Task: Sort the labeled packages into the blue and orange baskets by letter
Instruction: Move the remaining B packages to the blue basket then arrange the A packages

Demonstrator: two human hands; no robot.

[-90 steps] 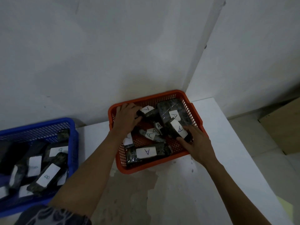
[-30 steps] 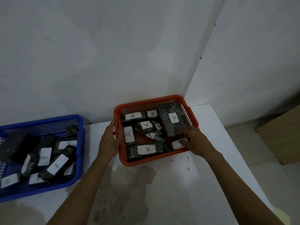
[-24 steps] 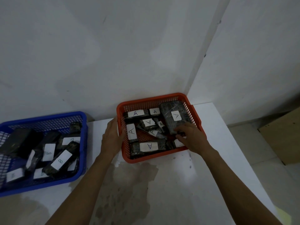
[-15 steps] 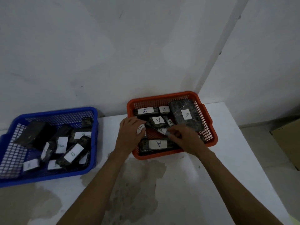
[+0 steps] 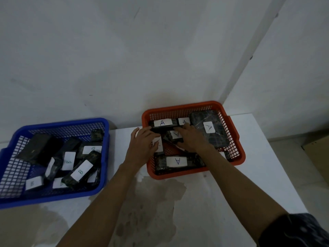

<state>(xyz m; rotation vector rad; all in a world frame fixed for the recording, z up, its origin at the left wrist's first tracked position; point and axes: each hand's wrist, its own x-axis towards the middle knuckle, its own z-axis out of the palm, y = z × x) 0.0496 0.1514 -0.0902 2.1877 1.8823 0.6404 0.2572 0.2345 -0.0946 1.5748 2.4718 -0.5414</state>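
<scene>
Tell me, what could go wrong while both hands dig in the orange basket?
The left hand and right hand crowd the orange plastic mesh basket, so small dark wrapped packages with white A labels might flip face-down, hiding letters. The basket sits near the white table's edge; a shove could slide it that way.

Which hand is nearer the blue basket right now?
Left. The left hand is over the orange basket's left rim, the side facing the blue basket. The right hand reaches deeper inside, farther away.
</scene>
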